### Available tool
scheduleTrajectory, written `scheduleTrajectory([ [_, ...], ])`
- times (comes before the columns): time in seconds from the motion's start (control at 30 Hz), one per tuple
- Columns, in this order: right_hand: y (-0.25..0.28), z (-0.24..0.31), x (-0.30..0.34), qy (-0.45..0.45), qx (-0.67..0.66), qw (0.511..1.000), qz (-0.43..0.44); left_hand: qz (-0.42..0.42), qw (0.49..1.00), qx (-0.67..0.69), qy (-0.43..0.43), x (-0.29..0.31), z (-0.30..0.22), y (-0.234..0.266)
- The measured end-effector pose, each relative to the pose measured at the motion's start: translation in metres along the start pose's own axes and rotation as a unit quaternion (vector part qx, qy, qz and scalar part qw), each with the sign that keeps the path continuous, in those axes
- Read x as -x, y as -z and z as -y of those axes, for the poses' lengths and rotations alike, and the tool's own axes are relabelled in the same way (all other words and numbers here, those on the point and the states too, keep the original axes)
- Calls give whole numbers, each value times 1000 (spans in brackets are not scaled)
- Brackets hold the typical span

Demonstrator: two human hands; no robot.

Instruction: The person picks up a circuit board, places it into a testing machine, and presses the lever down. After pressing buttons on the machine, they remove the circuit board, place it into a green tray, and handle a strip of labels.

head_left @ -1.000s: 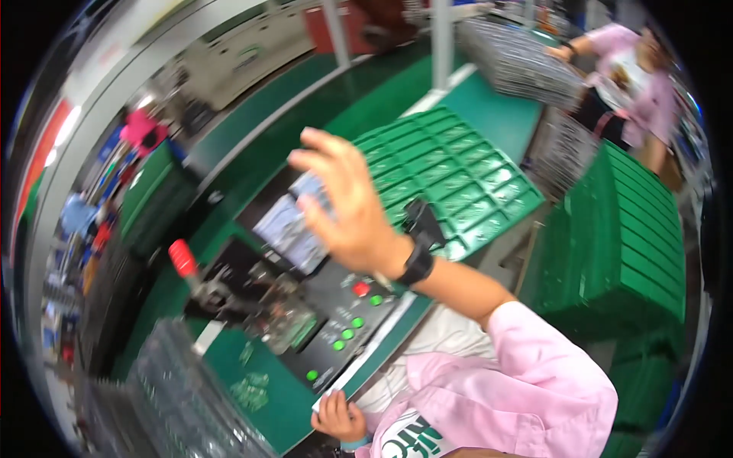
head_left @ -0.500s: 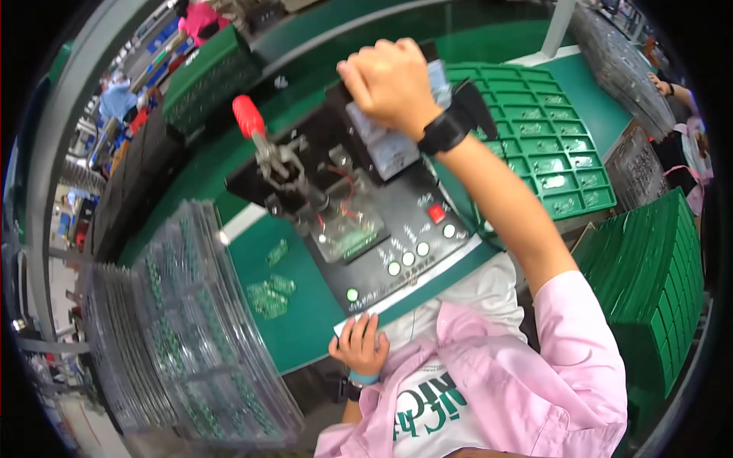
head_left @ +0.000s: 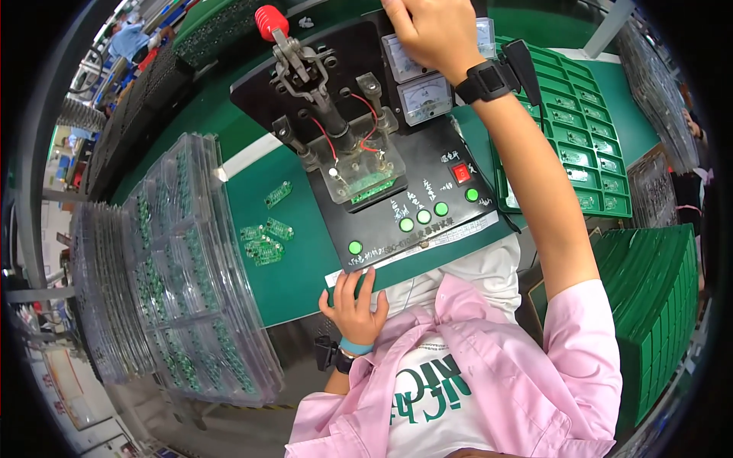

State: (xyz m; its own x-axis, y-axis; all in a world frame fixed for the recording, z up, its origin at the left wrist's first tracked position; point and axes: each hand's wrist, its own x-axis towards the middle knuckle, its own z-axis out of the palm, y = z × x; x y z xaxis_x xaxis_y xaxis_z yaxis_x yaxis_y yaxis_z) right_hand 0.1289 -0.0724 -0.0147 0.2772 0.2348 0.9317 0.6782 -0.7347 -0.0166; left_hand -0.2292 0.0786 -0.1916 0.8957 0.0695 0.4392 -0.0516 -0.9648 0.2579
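Your left hand (head_left: 355,314) is open, its fingers a little bent and spread apart, with nothing seen in it; the fingertips lie at the table's (head_left: 294,294) front edge, by the white strip (head_left: 473,227) there. Your right hand (head_left: 443,34) is up at the dial meters (head_left: 424,99), covering part of the upper one; its fingers are cut off or hidden, so you cannot tell whether they are closed on anything. Beside that hand, the black test box (head_left: 420,164) sits on the table, with a green circuit board (head_left: 372,191) under its clear block (head_left: 355,174), below the red-handled clamp (head_left: 272,23). Loose boards (head_left: 266,250) lie left of the box, near the stacked clear trays (head_left: 191,267). A green tray (head_left: 565,71) holding small parts is to the right.
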Motion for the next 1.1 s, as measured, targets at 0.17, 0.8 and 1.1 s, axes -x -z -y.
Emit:
scheduleTrajectory([
  [0.17,-3,-3,1,8,2,1000,-8,-23,999,23,0,1,1,-1],
  [0.8,6,0,4,16,-17,999,-24,-30,998,51,16,0,1,3],
  [1.1,2,-2,6,-2,-389,914,-110,-114,979,101,133,-43,17,55],
])
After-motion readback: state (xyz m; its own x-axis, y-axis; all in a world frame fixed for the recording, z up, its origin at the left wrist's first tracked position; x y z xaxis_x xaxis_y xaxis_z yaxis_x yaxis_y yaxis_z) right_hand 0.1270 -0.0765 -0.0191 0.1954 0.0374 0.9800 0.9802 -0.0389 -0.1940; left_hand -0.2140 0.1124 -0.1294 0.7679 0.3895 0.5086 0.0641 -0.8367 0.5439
